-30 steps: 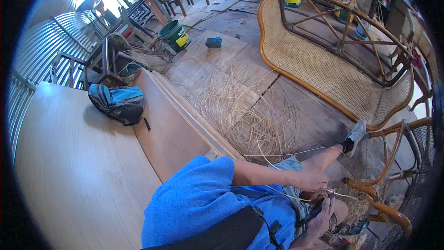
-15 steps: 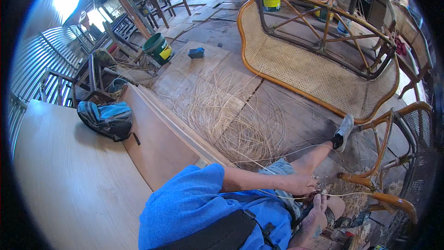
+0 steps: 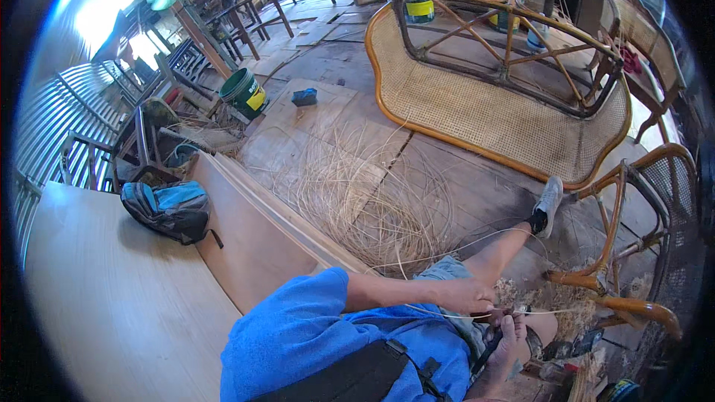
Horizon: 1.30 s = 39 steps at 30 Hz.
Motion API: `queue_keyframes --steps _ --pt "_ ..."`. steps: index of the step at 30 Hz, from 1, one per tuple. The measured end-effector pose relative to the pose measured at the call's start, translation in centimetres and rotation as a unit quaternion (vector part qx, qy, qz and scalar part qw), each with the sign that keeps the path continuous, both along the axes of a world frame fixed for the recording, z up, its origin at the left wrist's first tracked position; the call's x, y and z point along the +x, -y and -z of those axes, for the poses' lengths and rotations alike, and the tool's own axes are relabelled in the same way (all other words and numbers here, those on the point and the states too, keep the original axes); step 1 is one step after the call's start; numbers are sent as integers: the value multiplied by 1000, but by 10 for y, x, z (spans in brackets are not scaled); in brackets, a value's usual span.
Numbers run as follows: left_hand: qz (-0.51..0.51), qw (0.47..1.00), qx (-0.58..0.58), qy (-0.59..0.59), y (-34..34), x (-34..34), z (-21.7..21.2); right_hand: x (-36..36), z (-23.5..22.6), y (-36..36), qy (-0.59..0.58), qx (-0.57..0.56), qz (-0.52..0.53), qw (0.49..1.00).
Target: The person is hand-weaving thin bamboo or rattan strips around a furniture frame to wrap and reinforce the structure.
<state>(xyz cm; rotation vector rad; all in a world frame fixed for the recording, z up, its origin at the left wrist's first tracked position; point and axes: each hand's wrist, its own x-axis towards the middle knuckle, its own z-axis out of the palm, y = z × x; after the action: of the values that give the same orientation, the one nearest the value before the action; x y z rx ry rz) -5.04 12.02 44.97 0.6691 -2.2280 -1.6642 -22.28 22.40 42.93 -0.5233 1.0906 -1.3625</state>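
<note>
Right hand (image 3: 509,336) down at the bare knee (image 3: 549,325), fingers and thumb gripping the pale strand (image 3: 542,313) where it crosses! Left hand (image 3: 469,296) just beside it, fingers drawn together; whether they pinch the strand, I can't tell. Farther out, a tangle of strands (image 3: 372,201) sprawls across the floor, then a cane settee (image 3: 477,115) and a green bucket (image 3: 240,95).

Furniture workshop: cane settee (image 3: 477,123), loose strands (image 3: 372,201), shavings (image 3: 570,316)
</note>
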Motion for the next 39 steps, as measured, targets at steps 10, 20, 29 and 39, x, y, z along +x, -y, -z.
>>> queue_keyframes --steps 10,20,29,39 --pt "68 994 67 59 0 57 -16 -24 6 -12 -20 79 90 993" --pt "114 970 191 96 3 103 -22 -49 -13 -33 -12 52 131 990" --pt "111 956 248 115 10 134 -20 -75 -17 -39 -49 75 106 990" --pt "-189 902 259 288 46 242 -27 -98 23 -34 -139 141 149 969"
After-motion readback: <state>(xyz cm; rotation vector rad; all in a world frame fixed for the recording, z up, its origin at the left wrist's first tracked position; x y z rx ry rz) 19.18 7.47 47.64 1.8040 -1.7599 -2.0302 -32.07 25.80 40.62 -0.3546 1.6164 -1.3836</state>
